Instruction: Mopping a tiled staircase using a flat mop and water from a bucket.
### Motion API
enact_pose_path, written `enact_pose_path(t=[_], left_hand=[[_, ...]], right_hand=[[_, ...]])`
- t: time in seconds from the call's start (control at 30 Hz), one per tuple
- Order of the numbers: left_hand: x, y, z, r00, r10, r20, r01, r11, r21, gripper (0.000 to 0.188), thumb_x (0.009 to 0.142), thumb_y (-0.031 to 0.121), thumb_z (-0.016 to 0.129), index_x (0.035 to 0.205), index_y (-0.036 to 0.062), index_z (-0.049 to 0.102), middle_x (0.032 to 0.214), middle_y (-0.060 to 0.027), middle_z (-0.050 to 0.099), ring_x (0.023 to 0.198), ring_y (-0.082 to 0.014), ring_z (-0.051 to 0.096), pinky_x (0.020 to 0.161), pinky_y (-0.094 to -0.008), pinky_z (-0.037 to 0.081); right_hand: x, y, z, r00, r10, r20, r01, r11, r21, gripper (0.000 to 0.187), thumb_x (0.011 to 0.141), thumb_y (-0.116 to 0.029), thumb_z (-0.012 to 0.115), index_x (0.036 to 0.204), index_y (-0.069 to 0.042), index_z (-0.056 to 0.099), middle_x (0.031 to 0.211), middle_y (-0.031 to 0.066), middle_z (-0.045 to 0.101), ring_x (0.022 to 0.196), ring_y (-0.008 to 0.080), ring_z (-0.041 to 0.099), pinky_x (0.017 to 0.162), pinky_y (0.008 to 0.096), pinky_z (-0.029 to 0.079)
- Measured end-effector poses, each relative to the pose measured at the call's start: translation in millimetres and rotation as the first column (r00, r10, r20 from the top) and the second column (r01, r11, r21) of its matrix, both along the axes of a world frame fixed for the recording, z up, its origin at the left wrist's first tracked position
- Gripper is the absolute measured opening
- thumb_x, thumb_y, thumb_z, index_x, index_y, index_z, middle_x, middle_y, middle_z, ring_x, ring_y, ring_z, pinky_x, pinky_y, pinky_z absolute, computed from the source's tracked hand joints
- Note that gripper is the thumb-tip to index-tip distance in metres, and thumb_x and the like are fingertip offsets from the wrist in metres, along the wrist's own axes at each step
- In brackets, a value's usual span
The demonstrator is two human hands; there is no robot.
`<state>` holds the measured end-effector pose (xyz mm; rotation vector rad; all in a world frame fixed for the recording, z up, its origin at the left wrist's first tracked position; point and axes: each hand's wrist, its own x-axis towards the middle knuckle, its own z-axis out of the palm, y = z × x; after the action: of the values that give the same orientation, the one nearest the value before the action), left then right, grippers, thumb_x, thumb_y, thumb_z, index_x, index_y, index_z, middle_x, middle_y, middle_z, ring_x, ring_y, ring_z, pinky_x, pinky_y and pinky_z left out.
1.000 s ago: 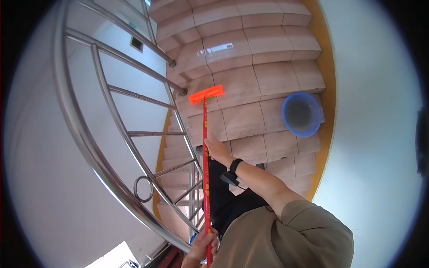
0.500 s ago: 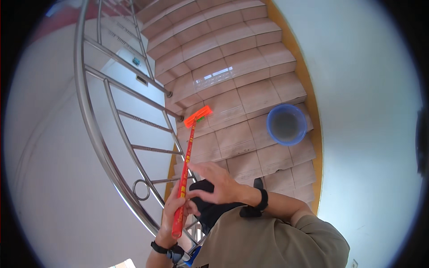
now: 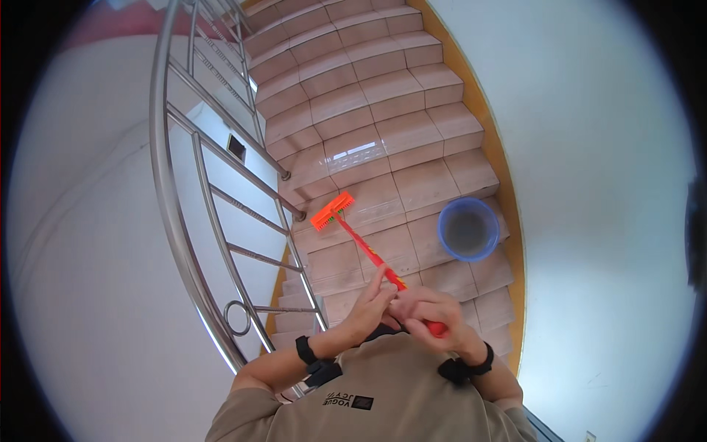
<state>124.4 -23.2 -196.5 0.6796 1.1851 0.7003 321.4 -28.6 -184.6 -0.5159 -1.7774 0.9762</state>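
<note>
A scrub brush (image 3: 375, 256) has a long red handle and an orange head (image 3: 333, 211) with green and orange bristles. Its head rests on a tiled stair near the railing. My right hand (image 3: 434, 315) is wrapped around the handle close to its red end, which pokes out of the fist. Farther up the handle, my left hand (image 3: 370, 308) closes on it with a finger laid along the shaft; some of its fingers are hidden. To the right of the brush stands a blue bucket (image 3: 446, 244) with murky grey water inside.
Pinkish tiled stairs (image 3: 398, 129) rise ahead, with a wet-looking shine on one step. A curved metal railing (image 3: 171, 199) runs along the left. On the right, a yellow-brown skirting strip (image 3: 480, 103) borders a pale wall (image 3: 589, 191).
My right hand has gone from open beside the handle to gripping its end. The handle's near end has swung rightward, the left hand has shifted up the shaft, and the head has turned slightly.
</note>
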Motion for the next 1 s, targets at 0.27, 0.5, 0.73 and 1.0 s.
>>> enact_pose_path(t=[0.27,0.5,0.73,1.0], left_hand=[[-68,89,-140,0.677,0.297,-0.673,0.627,0.246,0.739,0.041,0.074,0.014,0.078,0.114,0.0116,0.067,0.098,-0.0141,0.065,0.106,-0.0362,0.063,0.098,-0.0515,0.049],[-115,129,-206,0.797,0.193,-0.572,0.520,0.263,0.813,0.019,0.074,0.008,0.071,0.070,0.0102,0.052,0.073,-0.0105,0.056,0.081,-0.0356,0.058,0.085,-0.0478,0.048],[-161,189,-214,0.834,0.199,-0.515,0.483,0.188,0.855,0.016,0.069,0.008,0.066,0.066,0.0119,0.051,0.068,-0.0089,0.053,0.072,-0.0349,0.055,0.068,-0.0452,0.044],[-120,102,-194,0.871,0.301,-0.388,0.341,0.197,0.919,0.018,0.068,0.010,0.068,0.064,0.0134,0.051,0.065,-0.0087,0.052,0.066,-0.0329,0.055,0.066,-0.0435,0.043]], right_hand=[[-16,-53,27,0.998,-0.057,-0.033,0.052,0.989,-0.136,0.012,0.070,0.003,0.062,0.066,-0.002,0.052,0.072,0.0090,0.059,0.071,0.0272,0.065,0.082,0.0450,0.057],[-92,-66,52,0.993,-0.104,0.052,0.112,0.975,-0.193,0.014,0.061,-0.004,0.062,0.057,-0.003,0.049,0.062,0.0089,0.055,0.060,0.0271,0.058,0.075,0.0447,0.055],[-151,-34,18,0.983,-0.178,0.051,0.184,0.973,-0.140,0.008,0.064,0.000,0.059,0.063,-0.003,0.052,0.068,0.0102,0.057,0.065,0.0280,0.057,0.076,0.0461,0.054],[-124,-103,59,0.930,-0.358,-0.084,0.322,0.903,-0.285,0.011,0.064,-0.007,0.059,0.058,-0.002,0.051,0.057,0.0098,0.054,0.055,0.0274,0.055,0.069,0.0443,0.052]])
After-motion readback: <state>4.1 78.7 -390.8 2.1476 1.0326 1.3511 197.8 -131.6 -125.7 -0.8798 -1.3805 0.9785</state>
